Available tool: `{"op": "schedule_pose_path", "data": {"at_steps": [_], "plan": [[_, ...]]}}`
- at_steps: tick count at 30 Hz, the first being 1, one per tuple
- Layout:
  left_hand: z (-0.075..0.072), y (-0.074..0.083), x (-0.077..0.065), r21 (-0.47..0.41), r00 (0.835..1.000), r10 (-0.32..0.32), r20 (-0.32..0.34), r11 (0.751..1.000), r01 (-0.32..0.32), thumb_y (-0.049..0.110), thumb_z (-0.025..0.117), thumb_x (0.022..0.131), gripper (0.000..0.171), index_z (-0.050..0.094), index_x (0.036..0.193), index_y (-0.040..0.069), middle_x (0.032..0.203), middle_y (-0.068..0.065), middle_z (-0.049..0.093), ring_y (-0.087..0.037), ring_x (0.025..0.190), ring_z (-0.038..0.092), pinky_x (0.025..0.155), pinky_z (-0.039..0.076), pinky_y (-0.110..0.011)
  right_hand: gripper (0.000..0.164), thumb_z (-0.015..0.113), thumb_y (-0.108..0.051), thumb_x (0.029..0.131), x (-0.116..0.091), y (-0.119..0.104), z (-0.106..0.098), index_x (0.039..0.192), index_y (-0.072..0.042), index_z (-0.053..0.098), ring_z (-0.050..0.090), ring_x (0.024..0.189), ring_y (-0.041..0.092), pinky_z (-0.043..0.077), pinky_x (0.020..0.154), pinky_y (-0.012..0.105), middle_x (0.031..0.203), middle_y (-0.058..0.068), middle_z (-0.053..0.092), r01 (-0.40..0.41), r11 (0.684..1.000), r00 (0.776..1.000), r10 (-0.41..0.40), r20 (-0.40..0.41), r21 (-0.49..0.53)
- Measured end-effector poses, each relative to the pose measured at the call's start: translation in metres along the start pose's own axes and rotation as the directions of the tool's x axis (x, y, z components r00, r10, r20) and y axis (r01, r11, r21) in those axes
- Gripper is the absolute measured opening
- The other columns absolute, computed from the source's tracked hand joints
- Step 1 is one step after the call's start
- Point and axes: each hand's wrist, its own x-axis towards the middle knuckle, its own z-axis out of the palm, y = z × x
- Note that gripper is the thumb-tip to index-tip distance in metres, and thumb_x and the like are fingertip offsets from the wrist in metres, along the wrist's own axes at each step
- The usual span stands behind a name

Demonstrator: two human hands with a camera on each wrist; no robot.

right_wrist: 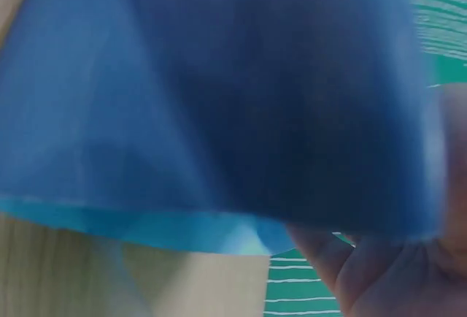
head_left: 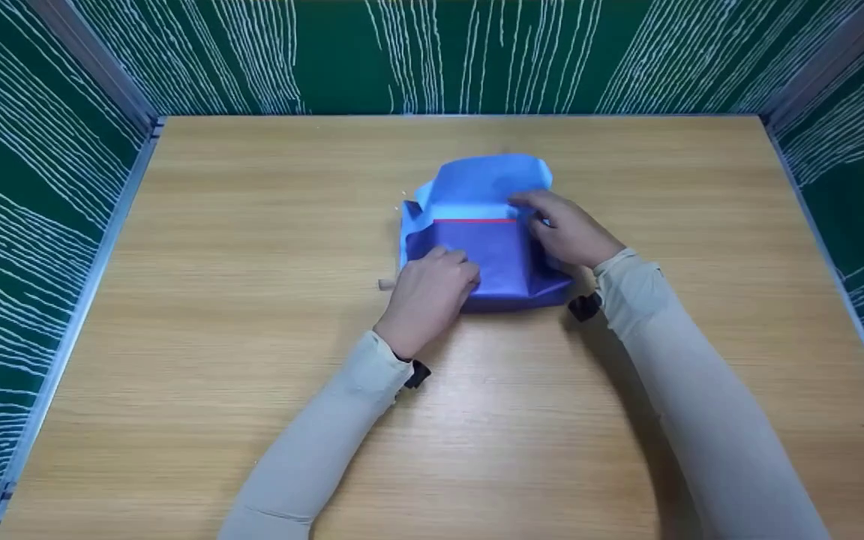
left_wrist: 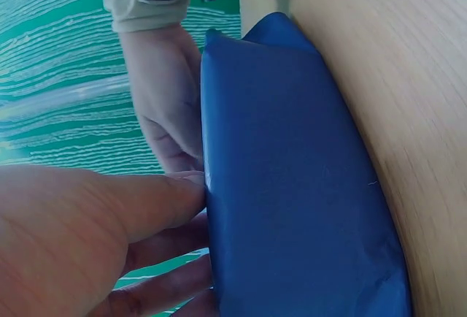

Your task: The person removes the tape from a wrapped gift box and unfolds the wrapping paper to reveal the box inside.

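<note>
A sheet of blue wrapping paper (head_left: 488, 251) lies folded around a flat, box-like thing, largely hidden, with a thin red edge (head_left: 475, 220) showing. The paper's far flap (head_left: 490, 176) stands raised. My left hand (head_left: 436, 289) rests on the near left part of the folded paper. In the left wrist view its thumb (left_wrist: 171, 199) touches the package's upper edge, and the fingertips are hidden behind that edge. My right hand (head_left: 563, 225) pinches the paper at the right side. In the right wrist view, blue paper hides part of that hand (right_wrist: 394, 277).
A small greyish piece (head_left: 386, 284) lies beside the package's left side. The wooden table (head_left: 267, 210) is bounded by green panels (head_left: 334, 56) with white streaks at the back and both sides. Dark wrist straps (head_left: 584, 307) sit at both sleeves.
</note>
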Motion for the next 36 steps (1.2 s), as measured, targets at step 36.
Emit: {"op": "schedule_pose_path", "data": {"at_steps": [36], "plan": [[-0.004, -0.016, 0.010, -0.170, 0.992, 0.095, 0.078, 0.982, -0.081, 0.016, 0.068, 0.099, 0.013, 0.082, 0.101, 0.015, 0.097, 0.002, 0.074, -0.020, 0.092, 0.066, 0.079, 0.055, -0.034, 0.047, 0.033, -0.004, 0.108, 0.004, 0.033, 0.005, 0.151, 0.001, 0.049, 0.029, 0.153, 0.040, 0.016, 0.125, 0.056, 0.165, 0.020, 0.034, -0.001, 0.953, 0.989, 0.046, 0.141, -0.304]]}}
